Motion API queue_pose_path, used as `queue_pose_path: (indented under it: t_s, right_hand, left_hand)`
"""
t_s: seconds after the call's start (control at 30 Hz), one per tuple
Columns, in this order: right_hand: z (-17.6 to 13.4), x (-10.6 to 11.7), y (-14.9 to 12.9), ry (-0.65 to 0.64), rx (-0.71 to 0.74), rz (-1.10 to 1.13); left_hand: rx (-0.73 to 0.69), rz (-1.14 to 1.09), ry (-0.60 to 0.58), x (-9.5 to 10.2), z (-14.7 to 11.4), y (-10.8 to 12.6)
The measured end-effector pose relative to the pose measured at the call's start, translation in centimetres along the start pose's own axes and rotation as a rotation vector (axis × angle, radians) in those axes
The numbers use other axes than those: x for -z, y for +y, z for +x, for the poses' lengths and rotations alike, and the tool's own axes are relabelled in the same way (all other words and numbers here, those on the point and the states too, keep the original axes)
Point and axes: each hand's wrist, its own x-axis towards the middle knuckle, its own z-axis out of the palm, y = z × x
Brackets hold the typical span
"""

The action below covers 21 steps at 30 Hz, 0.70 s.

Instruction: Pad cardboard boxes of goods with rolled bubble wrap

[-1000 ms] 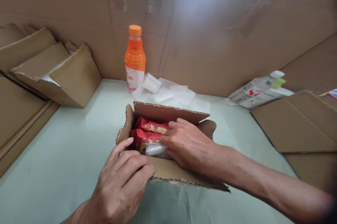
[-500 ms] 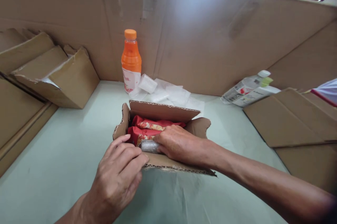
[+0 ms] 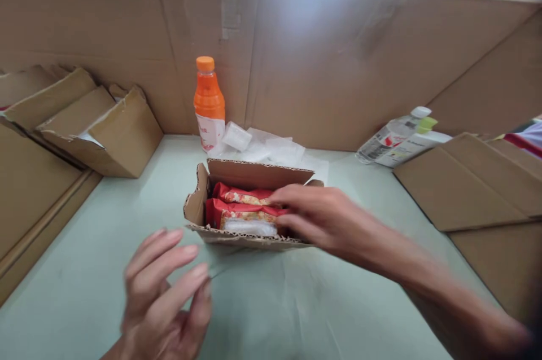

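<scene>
A small cardboard box (image 3: 195, 206) stands on the table with its top flaps raised. Inside it, red snack packets (image 3: 215, 212) lie side by side, and a clear plastic-wrapped item (image 3: 249, 228) is tucked against the front wall. My right hand (image 3: 313, 213), a little blurred, hovers at the box's right end; its thumb and fingers are apart and nothing shows between them. In front of the box on the left, my left hand (image 3: 169, 286) hangs over the table, fingers spread and loosely curled, touching nothing.
Behind the box are an orange drink bottle (image 3: 209, 103) and clear plastic wrap (image 3: 275, 148). Cardboard boxes (image 3: 135, 134) stand at left. At right, a clear bottle (image 3: 392, 134) leans by a white carton (image 3: 417, 148) and folded cardboard (image 3: 457, 185). A tall cardboard wall (image 3: 317, 66) closes the back.
My left hand has let go of the box's front edge and drawn back left. My right hand has risen off the plastic-wrapped item and shifted right. The front flap now sits lower.
</scene>
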Motion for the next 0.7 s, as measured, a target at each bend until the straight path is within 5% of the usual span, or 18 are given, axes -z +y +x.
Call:
queue_pose_path:
  t_s: [0.07,0.13,0.27,0.37,0.43,0.53,0.7]
  right_hand:
    - [-3.8,2.0,1.8,0.194,-0.181,-0.002]
    - [-7.4,1.7,3.5,0.326,-0.416,-0.009]
    - [-11.0,-5.5,4.5,0.268,-0.601,0.212]
    - [-10.5,-11.1,3.9,0.265,-0.665,0.247]
    - [-10.1,-12.7,3.9,0.325,-0.733,0.250]
    - [-10.4,-12.1,5.0,0.371,-0.820,0.222]
    - [-9.1,-11.2,4.8,0.293,-0.771,0.215]
  left_hand:
    - [0.095,-0.021,0.124,0.4,-1.3,-0.6]
    - [0.254,-0.067,0.117,0.3,-3.0,-1.7]
    - [0.695,-0.160,-0.138,-2.0,-6.4,-4.0]
    - [0.928,-0.348,-0.180,-5.1,-7.1,-4.2]
    - [0.971,-0.482,-0.174,-7.3,-6.6,-3.5]
    - [0.922,-0.554,-0.155,-9.4,-5.7,-2.0]
    - [0.934,-0.522,-0.058,-7.2,-7.0,-0.9]
